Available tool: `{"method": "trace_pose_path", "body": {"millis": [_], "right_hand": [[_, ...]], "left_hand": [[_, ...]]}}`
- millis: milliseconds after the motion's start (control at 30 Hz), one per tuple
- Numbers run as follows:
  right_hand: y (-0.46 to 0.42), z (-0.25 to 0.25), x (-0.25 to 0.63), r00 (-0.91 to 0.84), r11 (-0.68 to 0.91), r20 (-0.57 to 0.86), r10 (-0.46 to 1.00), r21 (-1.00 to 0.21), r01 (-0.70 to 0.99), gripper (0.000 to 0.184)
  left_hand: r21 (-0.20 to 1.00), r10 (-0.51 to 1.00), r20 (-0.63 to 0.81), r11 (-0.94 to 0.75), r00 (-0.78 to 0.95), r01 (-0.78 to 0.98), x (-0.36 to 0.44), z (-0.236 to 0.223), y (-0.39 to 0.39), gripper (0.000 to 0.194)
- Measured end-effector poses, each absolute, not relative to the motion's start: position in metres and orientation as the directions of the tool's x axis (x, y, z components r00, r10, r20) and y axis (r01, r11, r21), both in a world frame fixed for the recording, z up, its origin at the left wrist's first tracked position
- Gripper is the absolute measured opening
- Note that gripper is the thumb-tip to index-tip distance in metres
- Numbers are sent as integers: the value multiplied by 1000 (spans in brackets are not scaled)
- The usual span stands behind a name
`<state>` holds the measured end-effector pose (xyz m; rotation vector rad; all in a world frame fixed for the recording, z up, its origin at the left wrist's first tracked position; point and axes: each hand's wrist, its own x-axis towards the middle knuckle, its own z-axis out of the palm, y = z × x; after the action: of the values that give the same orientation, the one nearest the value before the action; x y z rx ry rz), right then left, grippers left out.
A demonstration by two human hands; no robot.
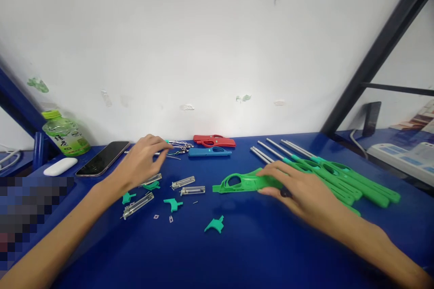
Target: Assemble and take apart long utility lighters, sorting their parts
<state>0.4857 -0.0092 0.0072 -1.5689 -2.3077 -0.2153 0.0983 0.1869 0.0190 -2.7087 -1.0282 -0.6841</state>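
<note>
My right hand (294, 185) grips the wide end of a green lighter casing half (247, 182), thumb below and fingers above; its oval trigger opening faces left. Over the left part of the table, my left hand (145, 158) hovers with thumb and index finger apart, near a bundle of thin wires (181, 145) and a metal rod (171, 156). Nothing shows between those fingers. Below it lie clear fuel tanks (192, 190) and teal triggers (173, 204), one trigger (215, 225) apart toward the front. Small pale clips (171, 219) lie nearby.
Several green lighters with metal tubes (352, 178) lie at right. Red casings (213, 141) and a blue casing (209, 151) rest by the wall. At left are a phone (103, 159), a white oval case (60, 166) and a green bottle (66, 134). A power strip (403, 160) is far right.
</note>
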Motion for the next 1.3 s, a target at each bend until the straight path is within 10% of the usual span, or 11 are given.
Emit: {"method": "trace_pose_path", "body": {"millis": [1300], "right_hand": [[27,14,500,-465,471,84,881,-71,879,4]], "left_hand": [[231,475,281,-877,834,422,166,-16,55,13]]}}
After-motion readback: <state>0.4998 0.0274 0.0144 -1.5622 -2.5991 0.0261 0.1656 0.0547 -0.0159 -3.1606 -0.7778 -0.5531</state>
